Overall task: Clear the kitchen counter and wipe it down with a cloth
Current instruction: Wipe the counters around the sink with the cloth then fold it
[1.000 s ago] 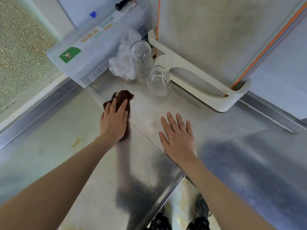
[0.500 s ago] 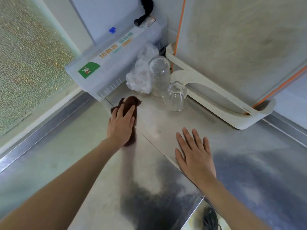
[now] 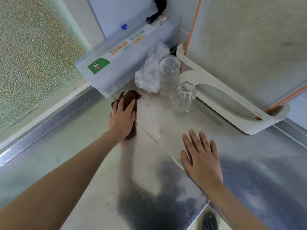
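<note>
Since a second ago the left hand (image 3: 122, 121) has pushed the brown cloth (image 3: 128, 100) farther toward the back corner, and it now sits just short of the clear plastic box (image 3: 116, 70) with the green label. The right hand (image 3: 201, 157) has stayed flat on the counter (image 3: 166, 123), fingers straight and slightly spread, holding nothing. The left grip is a flat press — straight fingers lying over the cloth, not curled round it. The cloth is dark, soft and bunched, poking out beyond the fingertips. The counter is brushed steel, dull and streaky, with a seam running diagonally between the hands. Behind the cloth stand a crumpled clear bag (image 3: 147, 77) and two upturned glasses (image 3: 182, 97) — one smooth, one ribbed — beside a curved cream plastic rack (image 3: 232, 112) holding a grey board (image 3: 249, 47) edged in orange
</note>
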`<act>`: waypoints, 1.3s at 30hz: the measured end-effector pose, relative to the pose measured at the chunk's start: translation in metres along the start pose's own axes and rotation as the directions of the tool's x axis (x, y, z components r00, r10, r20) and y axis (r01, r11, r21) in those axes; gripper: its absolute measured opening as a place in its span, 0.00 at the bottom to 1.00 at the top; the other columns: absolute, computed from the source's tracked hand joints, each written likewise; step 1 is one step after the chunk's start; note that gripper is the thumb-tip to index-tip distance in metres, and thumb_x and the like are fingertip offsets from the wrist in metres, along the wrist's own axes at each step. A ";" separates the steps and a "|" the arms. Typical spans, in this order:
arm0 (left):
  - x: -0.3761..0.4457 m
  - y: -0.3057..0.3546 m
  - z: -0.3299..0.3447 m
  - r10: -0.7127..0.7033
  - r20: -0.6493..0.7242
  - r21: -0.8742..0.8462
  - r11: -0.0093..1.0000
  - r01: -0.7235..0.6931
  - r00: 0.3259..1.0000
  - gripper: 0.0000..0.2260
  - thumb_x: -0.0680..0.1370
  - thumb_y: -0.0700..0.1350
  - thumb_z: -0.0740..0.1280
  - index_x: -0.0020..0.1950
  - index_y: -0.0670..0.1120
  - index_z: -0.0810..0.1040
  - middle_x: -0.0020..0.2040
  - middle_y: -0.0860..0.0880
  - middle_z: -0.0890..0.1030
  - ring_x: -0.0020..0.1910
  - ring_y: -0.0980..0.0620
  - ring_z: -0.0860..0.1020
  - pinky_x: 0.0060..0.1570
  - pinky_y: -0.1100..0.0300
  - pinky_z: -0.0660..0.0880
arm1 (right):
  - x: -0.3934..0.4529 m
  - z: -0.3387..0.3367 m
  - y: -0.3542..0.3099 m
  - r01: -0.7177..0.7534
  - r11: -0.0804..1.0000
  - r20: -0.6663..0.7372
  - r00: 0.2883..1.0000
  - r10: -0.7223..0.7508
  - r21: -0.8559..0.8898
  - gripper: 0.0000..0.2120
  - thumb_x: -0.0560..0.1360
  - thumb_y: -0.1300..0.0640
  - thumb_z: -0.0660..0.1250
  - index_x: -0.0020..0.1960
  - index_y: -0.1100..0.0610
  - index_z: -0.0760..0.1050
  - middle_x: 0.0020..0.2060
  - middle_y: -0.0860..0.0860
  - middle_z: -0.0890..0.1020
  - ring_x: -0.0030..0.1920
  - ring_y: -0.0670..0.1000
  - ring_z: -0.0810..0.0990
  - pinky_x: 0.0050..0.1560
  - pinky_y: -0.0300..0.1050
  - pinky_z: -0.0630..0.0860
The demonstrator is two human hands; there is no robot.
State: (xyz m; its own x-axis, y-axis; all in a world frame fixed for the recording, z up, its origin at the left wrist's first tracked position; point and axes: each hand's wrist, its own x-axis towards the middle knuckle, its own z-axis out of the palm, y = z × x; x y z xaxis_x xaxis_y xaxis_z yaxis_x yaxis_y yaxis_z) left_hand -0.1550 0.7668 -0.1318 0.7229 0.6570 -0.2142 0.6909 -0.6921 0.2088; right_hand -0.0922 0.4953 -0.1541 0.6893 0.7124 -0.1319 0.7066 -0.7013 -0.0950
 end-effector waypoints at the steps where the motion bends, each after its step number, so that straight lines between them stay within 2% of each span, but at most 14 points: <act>1: -0.004 0.004 0.001 0.006 0.000 0.002 1.000 -0.006 1.000 0.21 0.80 0.48 0.52 0.73 0.54 0.57 0.76 0.43 0.54 0.74 0.38 0.51 0.71 0.43 0.55 | 0.000 0.000 0.000 -0.004 1.000 0.001 1.000 0.004 0.007 0.25 0.78 0.44 0.47 0.72 0.51 0.63 0.72 0.52 0.67 0.72 0.57 0.64 0.67 0.57 0.59; 4: -0.038 0.015 0.008 0.085 -0.001 0.017 0.996 -0.084 0.996 0.20 0.80 0.48 0.53 0.73 0.54 0.59 0.76 0.44 0.56 0.74 0.40 0.53 0.70 0.44 0.56 | 0.000 -0.001 -0.002 -0.012 0.999 0.032 0.999 0.011 0.030 0.26 0.78 0.43 0.44 0.73 0.50 0.60 0.73 0.50 0.63 0.74 0.56 0.60 0.69 0.58 0.58; 10: -0.123 0.060 0.034 0.240 0.046 -0.003 0.971 -0.240 0.970 0.20 0.80 0.49 0.52 0.73 0.56 0.58 0.76 0.45 0.57 0.74 0.42 0.54 0.71 0.47 0.57 | -0.002 -0.003 0.000 0.009 0.996 0.083 0.996 -0.017 0.094 0.29 0.76 0.41 0.34 0.76 0.46 0.45 0.76 0.47 0.47 0.76 0.52 0.42 0.73 0.55 0.41; 16: -0.170 0.093 0.052 0.250 0.049 -0.076 0.966 -0.246 0.967 0.19 0.78 0.46 0.59 0.70 0.54 0.66 0.72 0.43 0.65 0.71 0.38 0.63 0.65 0.43 0.67 | -0.002 -0.008 0.007 0.039 0.968 0.065 0.996 -0.056 0.248 0.26 0.78 0.43 0.42 0.75 0.47 0.54 0.76 0.46 0.52 0.76 0.51 0.45 0.74 0.55 0.44; 19: -0.192 0.102 0.055 0.243 0.045 -0.127 0.964 -0.235 0.969 0.20 0.79 0.46 0.58 0.71 0.55 0.64 0.74 0.44 0.62 0.73 0.39 0.60 0.64 0.43 0.67 | -0.002 -0.013 0.014 0.047 0.887 0.087 0.991 -0.098 0.459 0.22 0.79 0.55 0.54 0.73 0.52 0.60 0.75 0.49 0.57 0.76 0.54 0.49 0.74 0.57 0.47; 22: -0.219 0.104 0.056 0.262 0.130 -0.153 0.958 -0.242 0.956 0.21 0.80 0.48 0.54 0.73 0.57 0.57 0.76 0.47 0.56 0.75 0.43 0.54 0.69 0.47 0.61 | -0.024 -0.018 0.019 0.028 0.814 0.046 0.997 -0.067 0.580 0.21 0.77 0.62 0.57 0.70 0.59 0.65 0.73 0.53 0.62 0.75 0.56 0.55 0.73 0.58 0.54; 24: -0.240 0.094 0.052 0.279 0.116 -0.158 0.953 -0.260 0.953 0.22 0.79 0.51 0.52 0.73 0.57 0.57 0.75 0.46 0.61 0.73 0.43 0.61 0.68 0.50 0.63 | -0.051 -0.020 0.015 -0.005 0.773 0.021 1.000 -0.011 0.634 0.20 0.77 0.64 0.57 0.69 0.60 0.67 0.73 0.54 0.63 0.75 0.54 0.56 0.74 0.56 0.55; 28: -0.282 0.053 0.029 0.126 0.066 -0.064 0.990 -0.122 0.990 0.23 0.77 0.58 0.47 0.69 0.52 0.61 0.68 0.44 0.72 0.64 0.42 0.74 0.58 0.48 0.73 | -0.085 -0.027 -0.011 0.082 0.836 -0.132 0.991 -0.011 0.542 0.20 0.77 0.53 0.57 0.67 0.57 0.69 0.71 0.55 0.66 0.72 0.57 0.62 0.70 0.57 0.63; 30: -0.304 0.029 0.018 -0.051 0.047 -0.079 0.995 0.055 0.998 0.25 0.77 0.61 0.47 0.69 0.49 0.64 0.69 0.44 0.71 0.66 0.43 0.72 0.59 0.50 0.73 | -0.093 -0.031 -0.036 0.044 0.885 -0.020 0.999 -0.039 0.463 0.27 0.77 0.42 0.55 0.71 0.53 0.63 0.74 0.56 0.60 0.73 0.60 0.56 0.71 0.57 0.60; 32: -0.323 0.006 0.013 -0.263 0.090 -0.179 0.945 0.275 0.961 0.27 0.76 0.59 0.57 0.72 0.49 0.61 0.75 0.46 0.60 0.72 0.44 0.62 0.69 0.50 0.62 | -0.098 -0.024 -0.056 0.036 0.926 0.158 0.982 -0.102 0.375 0.32 0.75 0.35 0.52 0.74 0.48 0.55 0.76 0.55 0.49 0.74 0.65 0.46 0.72 0.59 0.56; 34: -0.341 -0.008 0.013 -0.355 0.114 -0.206 0.905 0.371 0.928 0.29 0.75 0.56 0.63 0.73 0.48 0.60 0.76 0.46 0.56 0.74 0.45 0.58 0.70 0.51 0.57 | -0.098 -0.013 -0.061 0.328 0.916 0.167 0.914 -0.369 0.229 0.31 0.74 0.34 0.52 0.72 0.47 0.60 0.76 0.55 0.54 0.73 0.70 0.48 0.68 0.64 0.63; 36: -0.352 -0.014 0.011 -0.371 0.107 -0.224 0.895 0.386 0.922 0.31 0.73 0.59 0.62 0.72 0.47 0.61 0.76 0.46 0.56 0.73 0.44 0.59 0.70 0.52 0.57 | -0.078 0.001 -0.055 0.609 0.784 0.108 0.777 -0.620 0.122 0.26 0.72 0.37 0.55 0.65 0.48 0.70 0.71 0.55 0.67 0.70 0.70 0.59 0.58 0.63 0.74; 38: -0.357 -0.018 0.010 -0.394 0.102 -0.240 0.882 0.407 0.914 0.30 0.74 0.56 0.64 0.73 0.47 0.60 0.76 0.46 0.55 0.73 0.45 0.59 0.70 0.53 0.57 | -0.054 0.006 -0.057 0.667 0.734 0.044 0.736 -0.676 0.130 0.22 0.73 0.42 0.60 0.64 0.49 0.70 0.70 0.52 0.69 0.71 0.68 0.60 0.58 0.62 0.74; 39: -0.358 -0.021 0.010 -0.416 0.090 -0.249 0.870 0.425 0.905 0.29 0.75 0.54 0.64 0.73 0.47 0.60 0.76 0.46 0.54 0.74 0.45 0.59 0.71 0.54 0.57 | -0.045 0.006 -0.063 0.618 0.767 0.016 0.777 -0.629 0.173 0.23 0.74 0.44 0.61 0.67 0.49 0.67 0.72 0.52 0.66 0.72 0.66 0.58 0.62 0.61 0.72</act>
State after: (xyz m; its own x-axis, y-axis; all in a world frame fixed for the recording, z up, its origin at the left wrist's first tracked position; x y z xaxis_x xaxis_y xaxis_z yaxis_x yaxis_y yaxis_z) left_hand -0.4279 0.5430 -0.0690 0.3655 0.8556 -0.3666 0.9112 -0.2485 0.3285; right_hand -0.1681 0.5072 -0.1481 0.0883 0.9944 -0.0586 0.9402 -0.1026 -0.3247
